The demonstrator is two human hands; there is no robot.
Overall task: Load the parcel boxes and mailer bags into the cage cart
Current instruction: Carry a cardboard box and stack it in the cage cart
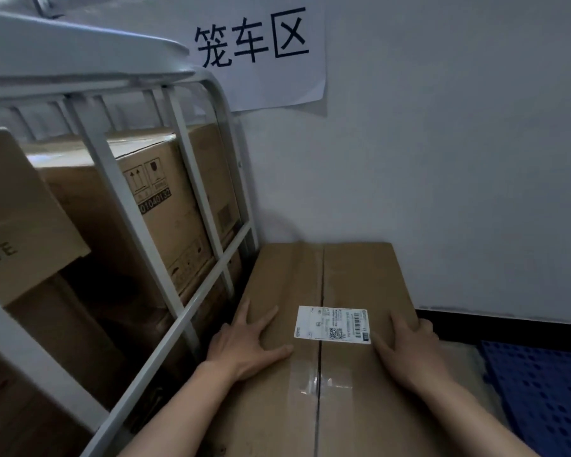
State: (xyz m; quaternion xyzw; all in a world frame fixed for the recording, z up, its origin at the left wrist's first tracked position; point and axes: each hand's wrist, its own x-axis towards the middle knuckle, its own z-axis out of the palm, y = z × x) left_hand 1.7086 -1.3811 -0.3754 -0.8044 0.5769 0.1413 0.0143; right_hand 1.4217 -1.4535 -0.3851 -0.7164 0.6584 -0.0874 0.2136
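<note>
A large brown parcel box (350, 278) with a white shipping label and taped seam lies flat in front of me, right of the cage cart (192, 179). My left hand (244, 344) rests on the box's top near its left edge, fingers spread and straight. Over at the right side of the top, my right hand (409, 347) lies with its outer fingers curled over the right edge. Behind the cart's grey bars stand several cardboard boxes (152, 206), one printed with handling symbols and a number.
A white wall (442, 159) stands close behind the box, with a paper sign (261, 51) of black characters. A blue plastic pallet (541, 390) lies on the floor at the right. A tilted cardboard box (17, 219) leans at the far left in the cart.
</note>
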